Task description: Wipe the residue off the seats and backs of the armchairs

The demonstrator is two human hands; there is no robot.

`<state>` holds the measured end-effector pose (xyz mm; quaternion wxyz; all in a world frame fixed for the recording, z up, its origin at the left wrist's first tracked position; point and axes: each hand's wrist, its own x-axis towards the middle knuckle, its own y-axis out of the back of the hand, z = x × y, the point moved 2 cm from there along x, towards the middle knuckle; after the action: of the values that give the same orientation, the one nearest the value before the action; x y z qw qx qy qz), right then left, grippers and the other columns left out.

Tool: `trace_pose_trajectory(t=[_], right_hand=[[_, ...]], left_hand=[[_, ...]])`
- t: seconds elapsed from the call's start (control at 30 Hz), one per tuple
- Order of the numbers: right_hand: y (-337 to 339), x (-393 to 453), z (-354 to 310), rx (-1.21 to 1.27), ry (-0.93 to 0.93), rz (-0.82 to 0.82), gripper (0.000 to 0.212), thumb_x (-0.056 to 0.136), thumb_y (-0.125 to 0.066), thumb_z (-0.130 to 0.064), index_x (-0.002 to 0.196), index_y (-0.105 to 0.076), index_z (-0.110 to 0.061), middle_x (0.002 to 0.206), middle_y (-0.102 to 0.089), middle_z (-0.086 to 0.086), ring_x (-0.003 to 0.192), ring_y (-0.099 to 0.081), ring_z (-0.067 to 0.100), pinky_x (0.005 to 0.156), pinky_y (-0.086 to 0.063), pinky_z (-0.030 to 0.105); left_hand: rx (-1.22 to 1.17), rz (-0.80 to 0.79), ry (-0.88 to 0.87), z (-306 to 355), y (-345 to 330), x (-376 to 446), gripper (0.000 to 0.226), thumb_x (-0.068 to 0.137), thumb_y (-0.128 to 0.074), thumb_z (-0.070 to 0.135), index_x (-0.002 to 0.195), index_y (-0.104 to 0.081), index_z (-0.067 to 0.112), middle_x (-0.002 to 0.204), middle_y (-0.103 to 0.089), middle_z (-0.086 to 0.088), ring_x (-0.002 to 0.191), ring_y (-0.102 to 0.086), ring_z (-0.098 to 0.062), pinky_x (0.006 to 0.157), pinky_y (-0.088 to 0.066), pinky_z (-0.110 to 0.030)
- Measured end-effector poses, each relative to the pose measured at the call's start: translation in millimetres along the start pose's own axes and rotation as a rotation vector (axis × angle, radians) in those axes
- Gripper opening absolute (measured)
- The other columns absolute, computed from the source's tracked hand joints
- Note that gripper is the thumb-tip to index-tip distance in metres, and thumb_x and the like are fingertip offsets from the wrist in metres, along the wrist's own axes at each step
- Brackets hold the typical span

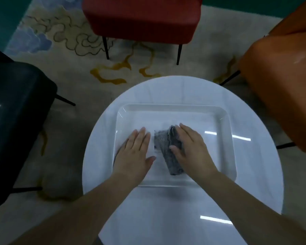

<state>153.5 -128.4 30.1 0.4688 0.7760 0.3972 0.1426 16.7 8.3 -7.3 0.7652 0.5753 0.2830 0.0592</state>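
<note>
Lying in the white tray (226,121), the cloth (168,149) has its long axis slanted: the far end points away from the person and a little to the left, the near end comes toward the person and a little to the right. It is grey, with a rough speckled texture, and it looks folded into a narrow strip with layered edges at the far end. It sits right of the middle of the tray floor.

The right hand (193,149) lies on the right side of the cloth, palm down. Its fingers (185,133) are stretched out and close together, flat on the fabric, and the thumb touches the cloth near its middle. The hand does not clamp the cloth, it only presses or rests on it.

The left hand (136,152) is just beside the cloth, on its left, flat over the tray floor with fingers extended and nearly together, the thumb spread toward the cloth. I cannot tell if it touches the cloth.

The tray stands on a round white table (254,183). Around the table are three armchairs on a patterned rug (78,55): a black one (16,112) at the left, a red one (143,18) at the far side, an orange one (281,85) at the right, with a pale smear on its top.
</note>
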Motion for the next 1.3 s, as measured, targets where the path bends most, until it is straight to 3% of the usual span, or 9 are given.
trace_pose_trajectory(t=[0.3, 0.43, 0.53, 0.63, 0.8, 0.93, 1.07, 1.23, 1.3], right_hand=[[-37.0, 3.8, -9.8, -0.024, 0.032, 0.09, 0.082, 0.071, -0.075, -0.051, 0.135, -0.049, -0.007, 0.141, -0.042, 0.014, 0.123, -0.041, 0.032, 0.107, -0.037, 0.04], [-46.5, 2.5, -3.7, 0.005, 0.023, 0.149, 0.066, 0.078, -0.076, -0.03, 0.135, -0.051, -0.01, 0.138, -0.04, 0.016, 0.118, -0.042, 0.031, 0.104, -0.039, 0.038], [-46.3, 2.8, -0.5, 0.039, 0.041, 0.174, 0.058, 0.079, -0.074, -0.008, 0.133, -0.053, -0.013, 0.134, -0.042, 0.016, 0.114, -0.045, 0.032, 0.099, -0.046, 0.041], [-41.1, 5.1, 2.3, 0.143, 0.017, 0.119, 0.052, 0.083, -0.069, -0.003, 0.129, -0.05, -0.019, 0.129, -0.044, 0.015, 0.112, -0.049, 0.031, 0.095, -0.048, 0.037], [-15.7, 15.4, 3.8, 0.556, -0.4, -0.004, 0.023, 0.089, -0.066, -0.026, 0.103, -0.049, -0.018, 0.106, -0.05, 0.008, 0.075, -0.059, 0.008, 0.048, -0.047, 0.015], [15.4, 6.7, -5.9, 0.465, -0.288, -0.024, 0.024, 0.091, -0.063, -0.022, 0.111, -0.05, -0.02, 0.099, -0.053, 0.003, 0.068, -0.058, 0.012, 0.047, -0.042, 0.02], [40.8, -3.7, -28.3, 0.566, -0.328, -0.1, 0.028, 0.09, -0.065, -0.028, 0.109, -0.044, -0.022, 0.06, -0.056, 0.002, 0.041, -0.052, 0.017, 0.038, -0.04, 0.026], [56.7, -18.7, -73.7, 0.401, -0.073, -0.13, 0.033, 0.093, -0.06, -0.024, 0.124, -0.053, -0.032, 0.11, -0.045, -0.004, 0.066, -0.057, 0.012, 0.051, -0.046, 0.025], [59.0, -22.4, -96.8, 0.373, 0.01, -0.131, 0.035, 0.093, -0.059, -0.024, 0.126, -0.054, -0.035, 0.117, -0.039, -0.006, 0.071, -0.059, 0.013, 0.055, -0.047, 0.025]], left_hand=[[-0.001, 0.077, -0.053, -8.5, -8.0, 4.7, 0.076, 0.09, -0.014, 0.065, 0.145, 0.022, 0.029, 0.152, 0.029, 0.011, 0.14, 0.027, -0.007, 0.111, 0.005, -0.027], [-0.007, 0.066, -0.056, -8.2, -8.4, 6.8, 0.077, 0.089, -0.012, 0.065, 0.15, 0.016, 0.027, 0.154, 0.028, 0.011, 0.141, 0.026, -0.007, 0.113, 0.004, -0.026], [-0.003, 0.05, -0.048, -7.5, -8.4, 6.7, 0.078, 0.093, -0.024, 0.062, 0.153, 0.01, 0.026, 0.159, 0.021, 0.009, 0.144, 0.021, -0.009, 0.111, 0.002, -0.026], [-0.006, -0.003, -0.056, -8.7, -3.3, 8.8, 0.077, 0.097, -0.034, 0.056, 0.154, 0.007, 0.024, 0.161, 0.017, 0.008, 0.148, 0.014, -0.013, 0.115, -0.001, -0.028], [0.03, -0.092, -0.085, -14.3, 19.1, 5.7, 0.07, 0.1, -0.034, 0.048, 0.155, 0.0, 0.02, 0.163, 0.01, 0.003, 0.15, 0.004, -0.018, 0.119, -0.003, -0.033], [0.076, -0.077, -0.095, -17.9, 46.8, -19.1, 0.065, 0.102, -0.032, 0.045, 0.155, -0.006, 0.02, 0.163, 0.003, 0.001, 0.15, 0.001, -0.02, 0.12, -0.003, -0.037], [0.044, -0.05, -0.008, -23.9, 76.1, -62.4, 0.061, 0.102, -0.031, 0.045, 0.155, -0.012, 0.021, 0.163, -0.003, 0.001, 0.15, -0.001, -0.02, 0.12, -0.004, -0.038], [-0.055, -0.017, 0.254, -40.7, 103.8, -133.1, 0.06, 0.101, -0.032, 0.046, 0.154, -0.013, 0.024, 0.163, -0.008, 0.004, 0.15, -0.003, -0.019, 0.12, -0.005, -0.037], [-0.08, -0.015, 0.352, -47.1, 109.7, -161.1, 0.061, 0.101, -0.031, 0.046, 0.155, -0.012, 0.025, 0.163, -0.008, 0.004, 0.15, -0.002, -0.019, 0.12, -0.004, -0.037]])
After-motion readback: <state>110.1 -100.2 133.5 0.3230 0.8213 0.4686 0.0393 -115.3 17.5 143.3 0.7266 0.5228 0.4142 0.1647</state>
